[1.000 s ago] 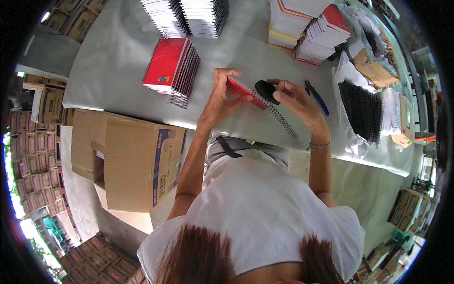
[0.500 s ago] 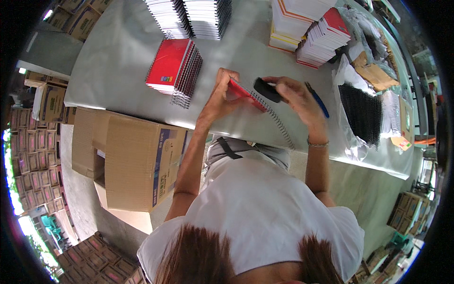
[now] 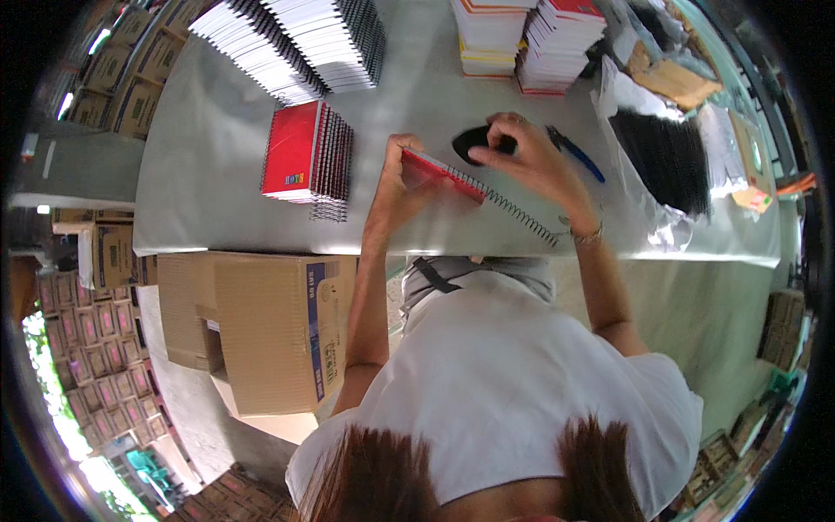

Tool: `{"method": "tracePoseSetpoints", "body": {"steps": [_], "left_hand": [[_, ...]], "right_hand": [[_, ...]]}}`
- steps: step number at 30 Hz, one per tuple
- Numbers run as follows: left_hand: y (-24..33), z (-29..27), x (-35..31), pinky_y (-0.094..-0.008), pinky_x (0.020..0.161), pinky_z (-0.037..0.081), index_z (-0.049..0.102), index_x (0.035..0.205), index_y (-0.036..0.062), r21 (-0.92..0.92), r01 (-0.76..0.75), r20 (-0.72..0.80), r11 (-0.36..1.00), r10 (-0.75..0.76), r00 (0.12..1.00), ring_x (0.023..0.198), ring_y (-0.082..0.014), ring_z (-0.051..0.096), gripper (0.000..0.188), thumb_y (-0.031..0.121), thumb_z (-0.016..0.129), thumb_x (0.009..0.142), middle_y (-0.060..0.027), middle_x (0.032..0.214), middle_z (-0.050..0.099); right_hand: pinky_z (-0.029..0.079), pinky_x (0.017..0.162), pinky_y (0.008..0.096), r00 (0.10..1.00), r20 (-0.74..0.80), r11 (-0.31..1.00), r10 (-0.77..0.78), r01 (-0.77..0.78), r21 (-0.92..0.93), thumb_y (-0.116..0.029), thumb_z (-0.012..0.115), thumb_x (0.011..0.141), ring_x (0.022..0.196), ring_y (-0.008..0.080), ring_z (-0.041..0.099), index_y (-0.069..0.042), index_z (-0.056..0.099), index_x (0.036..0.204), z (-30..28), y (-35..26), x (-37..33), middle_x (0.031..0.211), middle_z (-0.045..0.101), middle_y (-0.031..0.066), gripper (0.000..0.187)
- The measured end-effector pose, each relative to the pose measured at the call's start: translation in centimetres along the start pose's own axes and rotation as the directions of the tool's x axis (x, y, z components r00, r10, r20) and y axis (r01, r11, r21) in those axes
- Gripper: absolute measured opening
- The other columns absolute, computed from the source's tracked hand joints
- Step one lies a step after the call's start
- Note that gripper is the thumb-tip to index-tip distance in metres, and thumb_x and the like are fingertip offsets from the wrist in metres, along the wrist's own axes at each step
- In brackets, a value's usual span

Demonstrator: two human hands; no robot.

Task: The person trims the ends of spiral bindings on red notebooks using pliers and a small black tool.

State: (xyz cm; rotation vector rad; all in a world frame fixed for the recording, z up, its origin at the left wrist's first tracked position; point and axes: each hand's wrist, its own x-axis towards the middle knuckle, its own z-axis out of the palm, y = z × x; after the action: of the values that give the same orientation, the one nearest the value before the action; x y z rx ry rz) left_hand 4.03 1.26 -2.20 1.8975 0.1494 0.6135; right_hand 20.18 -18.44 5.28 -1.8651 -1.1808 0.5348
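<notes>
Left hand (image 3: 400,184): thumb and fingers pinch the notebook (image 3: 424,162).
Notebook: red, held tilted above the table (image 3: 409,104), between the two hands.
Right hand (image 3: 532,161): pinches the black thing (image 3: 468,143), now a little farther from the notebook's wired edge than half a second ago.
Coil (image 3: 522,214): sticks out past the notebook's lower end; its tail now stands straighter, more in line with the notebook.
Pliers (image 3: 581,158): lie beside the right hand, which covers them less than before.
</notes>
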Motion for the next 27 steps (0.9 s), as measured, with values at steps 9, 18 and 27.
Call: {"method": "tracePoseSetpoints", "body": {"steps": [9,18,27], "left_hand": [[-2.1,0.2,1.1,-0.0272,0.084,0.042,0.027,0.135,0.0161,-0.329,0.007,0.028,0.944,0.002,1.000,0.092,-0.0147,0.042,0.096,-0.012,0.084,0.062,-0.0023,0.102,0.038],[-0.6,0.4,1.1,-0.0348,0.076,0.048,0.046,0.116,0.0240,-0.555,0.149,0.009,0.819,-0.173,0.985,0.085,-0.0138,0.046,0.046,0.038,0.074,0.083,0.0018,0.092,0.040],[-0.2,0.1,0.7,-0.0284,0.086,0.054,0.025,0.139,0.0194,-0.539,0.098,0.106,0.837,-0.048,0.993,0.100,-0.0144,0.046,0.099,-0.017,0.079,0.065,-0.0014,0.110,0.037]], "right_hand": [[0.044,0.078,0.0295,0.991,0.134,0.932,0.000,-0.049,0.359,-0.033,0.075,0.090,0.105,0.0112,0.057,-0.003,0.060,0.080,-0.7,-1.6,-0.4,0.088,0.063,0.0050,0.035],[0.046,0.077,0.0305,0.985,0.170,0.979,-0.011,-0.024,0.204,-0.036,0.076,0.089,0.104,0.0151,0.059,-0.003,0.060,0.078,-0.7,-3.3,0.4,0.104,0.064,0.0110,0.039],[0.044,0.070,0.0299,0.988,0.119,0.919,-0.094,0.040,0.392,-0.042,0.074,0.090,0.081,0.0116,0.055,-0.001,0.061,0.079,-0.5,-2.2,1.7,0.088,0.066,0.0042,0.045]]}}
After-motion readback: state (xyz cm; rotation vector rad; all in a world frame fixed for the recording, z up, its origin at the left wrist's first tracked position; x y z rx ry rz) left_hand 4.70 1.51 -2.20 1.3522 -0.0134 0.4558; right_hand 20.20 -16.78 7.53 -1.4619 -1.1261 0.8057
